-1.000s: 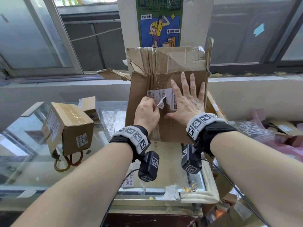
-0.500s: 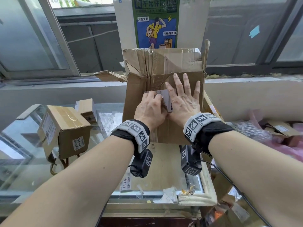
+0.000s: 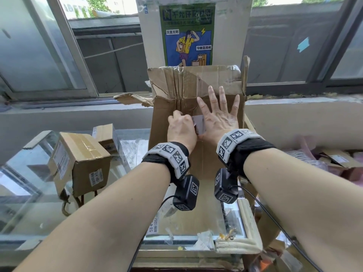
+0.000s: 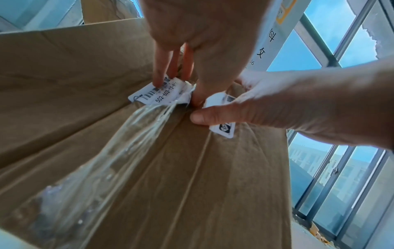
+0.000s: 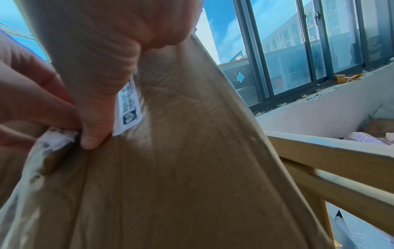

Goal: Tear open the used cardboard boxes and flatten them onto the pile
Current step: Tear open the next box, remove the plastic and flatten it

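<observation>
Paper scraps (image 3: 202, 241) are noted at the near edge of the glass counter (image 3: 29, 193), beside a cream foam strip (image 3: 247, 228) at its near right corner. Further in, a large opened cardboard box (image 3: 196, 160) is stood upright on the counter, its flaps raised and a strip of clear tape (image 4: 110, 151) run down its near face. On that face a white shipping label (image 3: 199, 124) is found torn into two parts. The left hand (image 3: 181, 130) is curled, with the label's left part (image 4: 162, 92) pinched between its fingertips (image 4: 158, 74) and thumb. The right hand (image 3: 218, 118) is laid flat on the box with fingers spread, its thumb (image 4: 215, 116) pressed on the label's right part (image 4: 224, 128). Toward the left edge, a sealed smaller box (image 3: 78, 161) is seen tilted, with another small box (image 3: 105, 134) just behind it. Beyond the counter, a white pillar is recorded bearing a green and blue poster (image 3: 187, 34), with windows on both sides.
</observation>
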### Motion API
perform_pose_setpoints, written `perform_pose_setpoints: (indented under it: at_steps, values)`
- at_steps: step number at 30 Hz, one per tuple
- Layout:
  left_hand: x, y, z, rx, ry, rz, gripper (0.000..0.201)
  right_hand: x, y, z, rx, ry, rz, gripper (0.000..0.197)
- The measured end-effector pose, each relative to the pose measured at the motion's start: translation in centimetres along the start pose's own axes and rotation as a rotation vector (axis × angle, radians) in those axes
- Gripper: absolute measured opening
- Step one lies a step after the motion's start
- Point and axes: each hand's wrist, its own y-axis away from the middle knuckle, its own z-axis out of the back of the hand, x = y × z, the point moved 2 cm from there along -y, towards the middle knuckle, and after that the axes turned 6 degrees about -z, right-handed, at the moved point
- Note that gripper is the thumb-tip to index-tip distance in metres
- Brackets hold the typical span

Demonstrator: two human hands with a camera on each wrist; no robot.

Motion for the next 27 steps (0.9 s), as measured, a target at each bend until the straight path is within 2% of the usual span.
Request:
perform_pose_setpoints:
  at_steps: [10,17,20,23,27]
  values:
    - [1.0,0.8,0.0,0.034,0.085,0.055,0.023,0.1,1.1,-1.0,-0.054,-0.011,0.001,0.124]
    - [2.5,1.1,0.1,-0.018,0.219,0.144,0.014,-0.2,1.4,-0.9,-0.067,0.004,-0.009,0.125]
    - [2.6,1.6,0.3,-0.02,0.23,0.141,0.01,0.1,1.3,-0.3,-0.085,0.042,0.007,0.125]
    - [2.0,1.3,0.4,0.012,0.189,0.104,0.016,0.2,0.8,0.7,-0.109,0.056,0.006,0.122]
    - [1.0,0.7,0.8,0.034,0.083,0.115,0.039,0.0,0.3,1.7,-0.117,0.001,-0.011,0.112]
